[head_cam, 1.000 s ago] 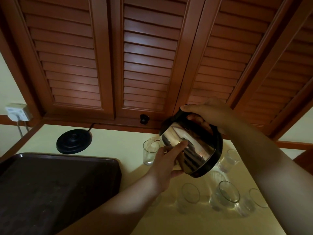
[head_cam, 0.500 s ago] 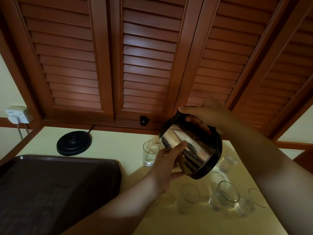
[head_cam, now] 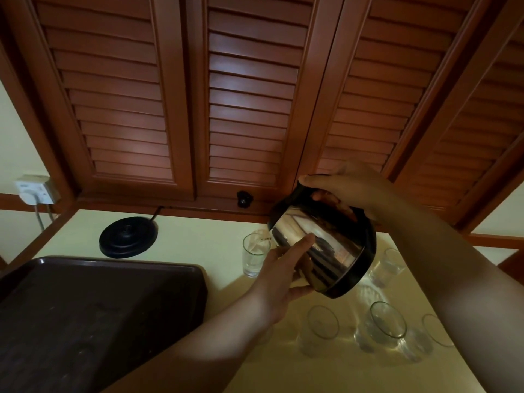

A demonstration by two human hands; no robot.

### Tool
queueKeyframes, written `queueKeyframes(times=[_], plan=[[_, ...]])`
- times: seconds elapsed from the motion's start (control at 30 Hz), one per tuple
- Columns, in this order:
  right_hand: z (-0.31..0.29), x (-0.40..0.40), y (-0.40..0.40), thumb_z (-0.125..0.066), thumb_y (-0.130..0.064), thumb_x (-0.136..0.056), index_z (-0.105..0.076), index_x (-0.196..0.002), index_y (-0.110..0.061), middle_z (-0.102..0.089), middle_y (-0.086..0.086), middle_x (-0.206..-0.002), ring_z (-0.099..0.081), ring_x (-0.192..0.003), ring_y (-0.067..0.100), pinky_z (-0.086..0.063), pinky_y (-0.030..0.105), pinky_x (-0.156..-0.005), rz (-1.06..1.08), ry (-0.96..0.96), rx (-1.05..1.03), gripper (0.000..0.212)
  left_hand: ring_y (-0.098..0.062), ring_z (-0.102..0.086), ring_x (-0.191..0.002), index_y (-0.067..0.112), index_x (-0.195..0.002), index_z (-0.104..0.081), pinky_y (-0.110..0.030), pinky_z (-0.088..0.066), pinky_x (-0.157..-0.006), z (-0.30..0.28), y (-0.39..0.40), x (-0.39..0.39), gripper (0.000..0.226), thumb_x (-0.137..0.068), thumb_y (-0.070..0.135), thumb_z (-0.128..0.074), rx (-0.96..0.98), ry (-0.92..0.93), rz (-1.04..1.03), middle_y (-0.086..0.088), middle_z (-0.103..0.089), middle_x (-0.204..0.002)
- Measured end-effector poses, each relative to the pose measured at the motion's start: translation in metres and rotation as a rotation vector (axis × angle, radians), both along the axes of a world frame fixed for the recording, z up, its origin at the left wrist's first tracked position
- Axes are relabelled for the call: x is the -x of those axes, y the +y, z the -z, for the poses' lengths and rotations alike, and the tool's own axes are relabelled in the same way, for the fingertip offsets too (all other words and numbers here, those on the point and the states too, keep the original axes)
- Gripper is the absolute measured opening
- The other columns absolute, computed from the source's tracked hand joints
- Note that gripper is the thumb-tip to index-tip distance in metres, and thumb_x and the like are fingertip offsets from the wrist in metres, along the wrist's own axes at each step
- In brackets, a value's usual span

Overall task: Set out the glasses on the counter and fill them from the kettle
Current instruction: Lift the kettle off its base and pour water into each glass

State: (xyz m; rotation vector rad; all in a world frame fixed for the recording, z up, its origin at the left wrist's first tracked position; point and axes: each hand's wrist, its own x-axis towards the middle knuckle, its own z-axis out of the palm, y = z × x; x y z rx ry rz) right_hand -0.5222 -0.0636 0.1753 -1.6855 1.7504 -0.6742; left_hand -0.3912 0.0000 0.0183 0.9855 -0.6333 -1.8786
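Here the shiny steel kettle with the black handle and base ring (head_cam: 320, 251) hangs tilted over the pale yellow surface (head_cam: 198, 239), its spout dipped to the left, right at the rim of a clear drinking glass (head_cam: 254, 258) standing at the far middle of the surface. The right hand (head_cam: 346, 188) has its grip closed round the black handle at the top of the kettle, fingers curled under it. The left hand (head_cam: 283, 275) supports the kettle's steel side from the left and below, its fingers laid fairly straight against the metal and its thumb under the body.

More clear glasses stand on the right part of the surface: one far right just beyond the kettle's base (head_cam: 387, 268), and three in a near row, left (head_cam: 319, 330), middle (head_cam: 382, 324) and right (head_cam: 436, 330), close beside one another. How full they are cannot be told.

A round black kettle base (head_cam: 128, 236) with its cord sits at the far left of the surface. Near left lies a dark brown rectangular tray (head_cam: 119, 285). Brown louvred wooden cupboard doors (head_cam: 249, 103) rise behind, and a white wall socket (head_cam: 35, 188) is on the far left wall.
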Motion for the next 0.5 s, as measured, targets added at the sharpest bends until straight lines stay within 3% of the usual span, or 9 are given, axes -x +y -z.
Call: queueKeyframes(times=[0.1,0.2,0.37,0.5], plan=[[0.002,0.000,-0.001,-0.079,-0.057,-0.081,-0.082,-0.088,-0.005,-0.071,0.011,-0.064,-0.044,-0.034,0.008,-0.035,0.022,-0.041,0.001,-0.020,-0.005,0.052,-0.028,-0.070,-0.123,0.019,-0.139,-0.059,-0.048,-0.067,-0.088,0.002,-0.002,-0.003,0.093,-0.062,0.056,-0.097,-0.018,-0.014,0.006,-0.007,-0.072,-0.134],[0.005,0.001,0.000,-0.080,-0.057,-0.081,-0.081,-0.088,-0.004,-0.064,0.000,-0.054,-0.043,-0.035,0.009,-0.035,0.022,-0.040,0.009,-0.043,-0.006,0.054,-0.030,-0.070,-0.122,0.019,-0.138,-0.059,-0.046,-0.068,-0.083,0.002,-0.002,-0.005,0.088,-0.067,0.053,-0.096,-0.027,-0.030,-0.003,-0.008,-0.072,-0.133],[0.013,0.015,0.006,-0.080,-0.058,-0.080,-0.078,-0.085,-0.002,-0.055,0.007,-0.056,-0.041,-0.038,0.013,-0.034,0.023,-0.041,0.026,-0.129,0.009,0.057,-0.030,-0.068,-0.123,0.017,-0.133,-0.062,-0.040,-0.068,-0.074,-0.003,0.000,-0.007,0.097,-0.050,0.057,-0.093,-0.002,-0.145,-0.038,-0.010,-0.075,-0.127],[0.027,0.030,0.020,-0.081,-0.046,-0.085,-0.081,-0.090,-0.012,-0.062,0.004,-0.064,-0.043,-0.048,0.016,-0.032,0.026,-0.044,0.041,-0.371,0.043,0.034,-0.022,-0.075,-0.107,0.011,-0.129,-0.066,-0.036,-0.068,-0.071,-0.004,0.005,-0.008,0.071,-0.074,0.049,-0.092,0.077,-0.263,-0.043,-0.010,-0.079,-0.118]])
